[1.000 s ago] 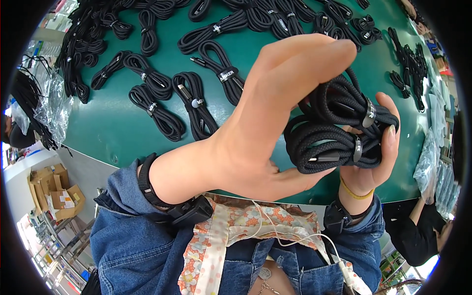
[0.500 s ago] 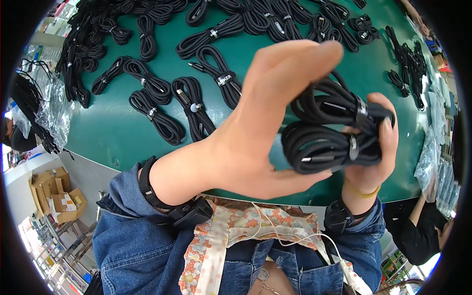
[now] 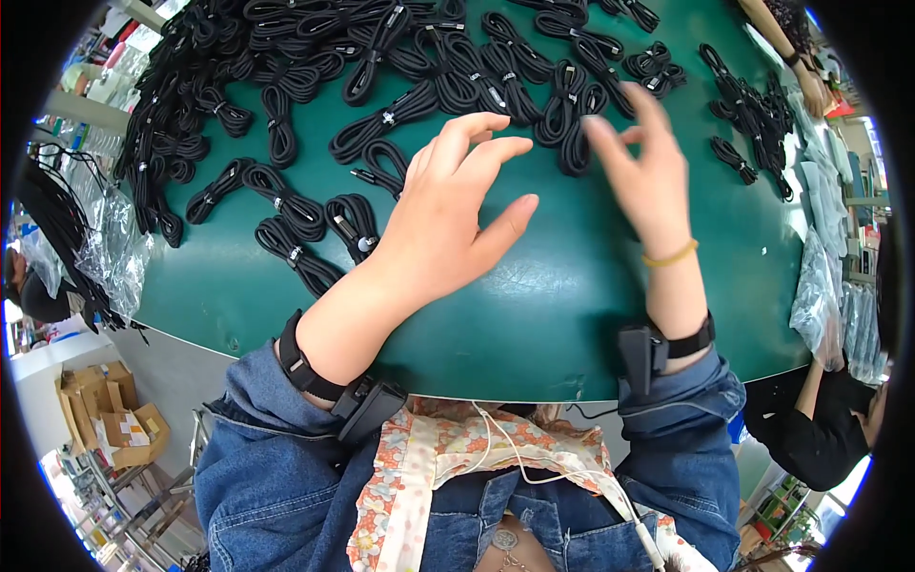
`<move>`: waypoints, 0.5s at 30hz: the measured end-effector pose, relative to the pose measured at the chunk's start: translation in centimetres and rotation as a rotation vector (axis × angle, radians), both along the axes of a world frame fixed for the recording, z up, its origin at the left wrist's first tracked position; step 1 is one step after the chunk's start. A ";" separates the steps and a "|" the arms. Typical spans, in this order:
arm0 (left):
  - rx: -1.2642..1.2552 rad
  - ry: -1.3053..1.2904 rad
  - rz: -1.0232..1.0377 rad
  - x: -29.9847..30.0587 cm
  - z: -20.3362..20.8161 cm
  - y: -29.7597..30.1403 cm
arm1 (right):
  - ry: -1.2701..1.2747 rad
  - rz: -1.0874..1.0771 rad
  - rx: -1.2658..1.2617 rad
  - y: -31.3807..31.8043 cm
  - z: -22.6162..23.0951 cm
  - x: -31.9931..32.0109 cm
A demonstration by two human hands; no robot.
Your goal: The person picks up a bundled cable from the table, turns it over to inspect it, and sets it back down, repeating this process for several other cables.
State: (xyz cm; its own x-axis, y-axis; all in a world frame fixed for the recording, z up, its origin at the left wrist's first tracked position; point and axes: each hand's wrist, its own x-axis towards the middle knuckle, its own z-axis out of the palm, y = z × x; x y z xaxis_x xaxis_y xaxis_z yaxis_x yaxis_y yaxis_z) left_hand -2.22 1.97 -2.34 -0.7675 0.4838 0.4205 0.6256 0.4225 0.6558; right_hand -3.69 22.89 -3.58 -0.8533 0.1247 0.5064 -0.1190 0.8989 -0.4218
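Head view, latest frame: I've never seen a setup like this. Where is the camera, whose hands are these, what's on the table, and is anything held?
There is no machine here. A person wears a fisheye camera on the head, looking down, so straight edges bend near the rim. The left hand and right hand are that person's own, bare; the right one is blurred. On the green table lie many coiled black cable bundles, heaped thickest toward the far left. Neither hand shows anything in its grip. The right fingertips are close to a few bundles; whether they touch is unclear. At the upper right, another person's hand also shows.
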 end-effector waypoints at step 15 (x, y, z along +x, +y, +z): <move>0.187 -0.415 -0.135 0.9 0.0 0.5 | -0.466 0.007 0.329 -2.7 1.9 4.8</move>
